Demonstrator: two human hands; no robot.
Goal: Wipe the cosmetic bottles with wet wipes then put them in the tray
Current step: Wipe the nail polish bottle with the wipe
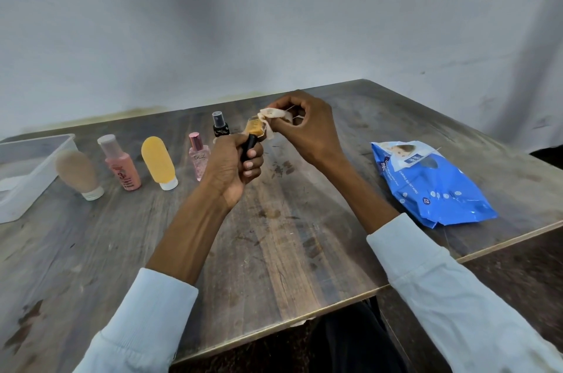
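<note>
Small amber bottle [255, 128], black cap down, held tilted above table, stained wet wipe [273, 114] pressed against its base.

Worn wooden table [274, 250] with dark stains, its right edge cut off near right; pale grey wall [274, 22] behind, discoloured along its base.

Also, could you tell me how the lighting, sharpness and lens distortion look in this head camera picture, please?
Head view: soft, even light with no harsh glare; a broad dim shadow lies on the wall. The wide lens bends the table edges. The left hand holding the small bottle and the right hand holding the wipe look fairly sharp; the tray at the left edge is softer.
</note>
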